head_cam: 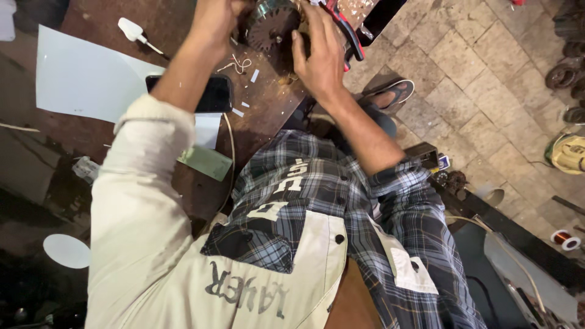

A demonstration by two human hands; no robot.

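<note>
Dark metal motor part (271,24) sits at the top centre of the frame on the brown counter (183,24); I see my left hand (213,18) gripping its left side, my right hand (320,52) curled over its right, red-handled pliers (347,30) just beside.

My left hand (214,18) and the round motor part (272,23) are cut off by the top edge; my grip stays hidden.

round dark motor stator (272,24), slotted core, on brown table edge.
</note>
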